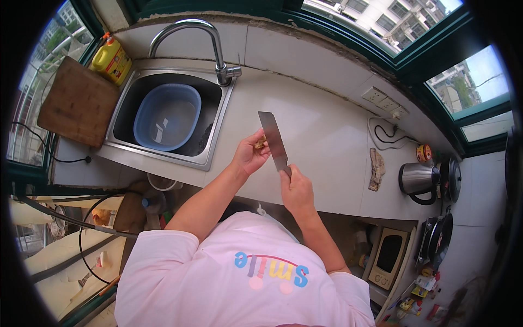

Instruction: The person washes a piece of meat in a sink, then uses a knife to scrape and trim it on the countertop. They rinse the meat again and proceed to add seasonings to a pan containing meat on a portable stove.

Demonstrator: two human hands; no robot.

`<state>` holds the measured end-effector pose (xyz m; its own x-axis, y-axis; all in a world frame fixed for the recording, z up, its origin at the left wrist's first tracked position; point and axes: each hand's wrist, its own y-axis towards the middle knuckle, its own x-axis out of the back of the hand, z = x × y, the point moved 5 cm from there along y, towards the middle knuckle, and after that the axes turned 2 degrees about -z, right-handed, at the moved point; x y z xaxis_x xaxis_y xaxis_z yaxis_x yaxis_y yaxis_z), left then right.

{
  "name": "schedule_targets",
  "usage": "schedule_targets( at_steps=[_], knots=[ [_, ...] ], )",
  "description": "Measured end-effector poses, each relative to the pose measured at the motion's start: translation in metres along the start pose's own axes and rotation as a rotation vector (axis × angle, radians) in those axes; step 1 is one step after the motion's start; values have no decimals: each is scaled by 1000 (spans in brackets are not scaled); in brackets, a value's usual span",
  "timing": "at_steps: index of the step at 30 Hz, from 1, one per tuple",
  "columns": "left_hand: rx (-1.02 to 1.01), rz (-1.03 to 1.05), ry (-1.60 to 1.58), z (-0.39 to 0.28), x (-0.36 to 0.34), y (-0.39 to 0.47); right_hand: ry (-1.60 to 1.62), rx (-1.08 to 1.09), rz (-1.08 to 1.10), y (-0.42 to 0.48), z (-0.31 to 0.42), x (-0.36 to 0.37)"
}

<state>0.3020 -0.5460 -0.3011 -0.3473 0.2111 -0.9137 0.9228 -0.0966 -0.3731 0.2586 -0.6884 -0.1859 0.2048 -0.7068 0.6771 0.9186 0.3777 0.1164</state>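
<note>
My right hand (297,186) grips the handle of a kitchen knife (273,137) with a broad metal blade, partly notched along one edge. The blade points away from me, above the pale countertop. Just left of the blade, my left hand (252,152) holds a small yellowish-brown piece of food (260,142) in its fingers; what food it is I cannot tell. Further left, a blue plastic basin (167,118) with what looks like water in it sits in the sink (211,153), under a curved chrome faucet (216,45).
A wooden cutting board (77,102) leans left of the sink, near a yellow detergent bottle (112,60). On the right of the counter are a crumpled cloth (376,169), a steel electric kettle (417,178), a small jar (424,153) and cables. A microwave (388,257) stands below.
</note>
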Motion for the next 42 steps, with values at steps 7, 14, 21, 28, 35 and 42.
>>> schedule_targets(
  at_steps=[7,14,21,28,35,42],
  knots=[
    [3,24,-85,0,-13,-13,45,-22,-38,-1,2,3],
    [73,353,-174,-6,5,-14,15,-36,-24,-2,3,0],
    [31,-20,-174,-6,0,-27,26,-11,-32,-8,9,-3],
    [42,70,-199,-7,21,-26,25,-17,-34,-15,7,-2],
    [38,22,6,-15,27,-33,12,-24,-39,-19,2,2],
    [53,38,-14,-16,40,-30,20,0,-38,-24,4,-3]
  ],
)
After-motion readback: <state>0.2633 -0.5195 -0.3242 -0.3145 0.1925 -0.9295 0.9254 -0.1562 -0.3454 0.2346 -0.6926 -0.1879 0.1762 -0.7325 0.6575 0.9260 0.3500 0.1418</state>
